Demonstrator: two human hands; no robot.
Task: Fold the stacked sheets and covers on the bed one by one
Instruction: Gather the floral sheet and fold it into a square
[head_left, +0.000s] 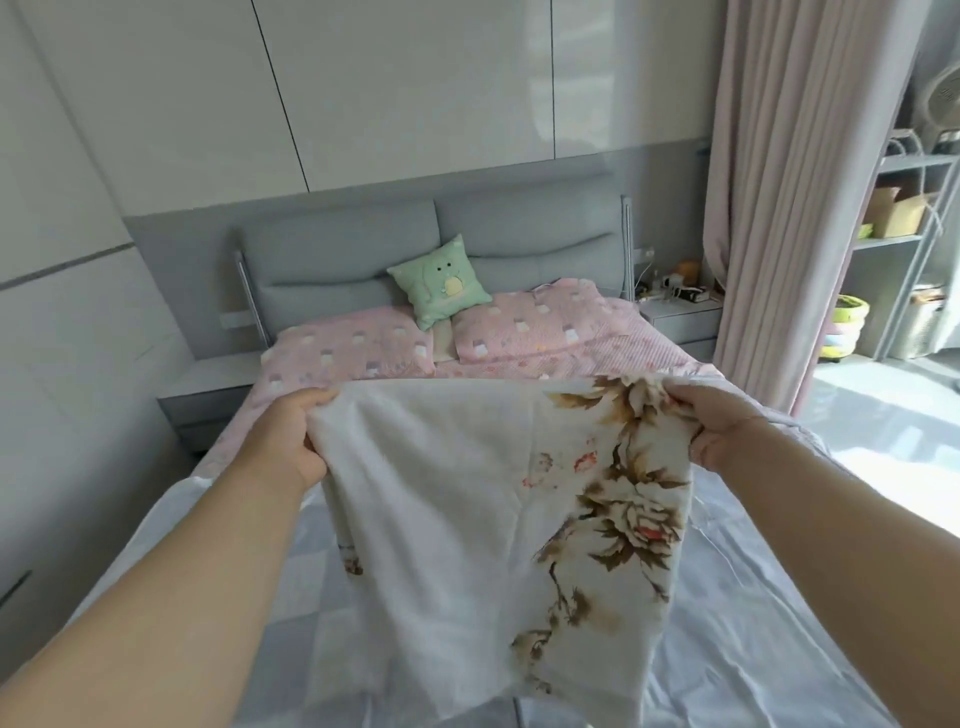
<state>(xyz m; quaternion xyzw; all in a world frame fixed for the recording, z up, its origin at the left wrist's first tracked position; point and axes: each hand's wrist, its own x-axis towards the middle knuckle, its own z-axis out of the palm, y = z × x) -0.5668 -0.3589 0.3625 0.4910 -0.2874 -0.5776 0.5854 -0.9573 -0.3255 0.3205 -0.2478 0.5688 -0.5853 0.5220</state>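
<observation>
We hold a floral cover up over the bed, one top corner in each hand.

Nearest us, the floral cover (498, 519) hangs from 12 down to 6 o'clock above the pale sheet (753, 597) spread on the bed. To fold well, we should level the top edge, pull it taut and match corners. Our left hand (291, 436) at 9 o'clock and right hand (722, 431) at 3 o'clock have fingers clenched on bunched corners. Farther off at 12 o'clock lie pink pillows (353, 348) and a green cushion (439, 280).

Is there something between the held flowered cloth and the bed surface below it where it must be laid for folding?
Nothing visible. The flowered cloth hangs from both hands over the pale sheet; its own drape hides the part directly underneath.
</observation>
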